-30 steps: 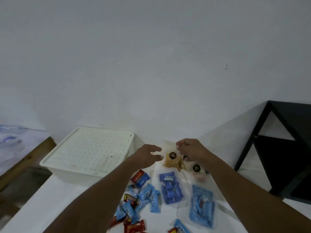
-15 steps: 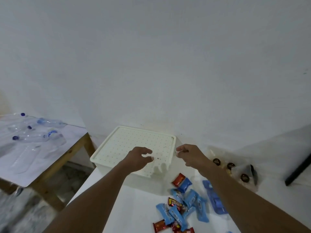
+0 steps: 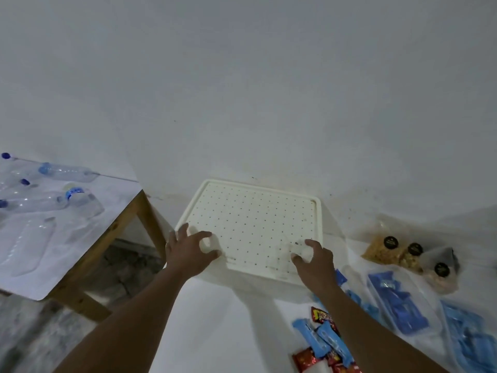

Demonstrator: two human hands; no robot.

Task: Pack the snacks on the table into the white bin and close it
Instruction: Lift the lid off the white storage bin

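The white bin (image 3: 252,227) stands on the white table (image 3: 228,324) against the wall, covered by its dotted lid. My left hand (image 3: 188,251) hovers at the lid's front left corner with its fingers spread and curved. At the lid's front right edge is my right hand (image 3: 313,258), fingers bent down toward it. Neither hand plainly grips the lid. Loose blue and red wrapped snacks (image 3: 320,340) lie right of my right arm. Clear bags of blue packs (image 3: 398,305) and bags of nuts with black labels (image 3: 384,250) lie further right.
A wooden side table (image 3: 88,254) with several empty plastic bottles (image 3: 67,200) stands to the left, across a gap showing the floor. The wall runs directly behind the bin.
My view swung left, putting the bin in the middle. Both hands moved away from the nut bags over to the lid's front corners and spread apart.
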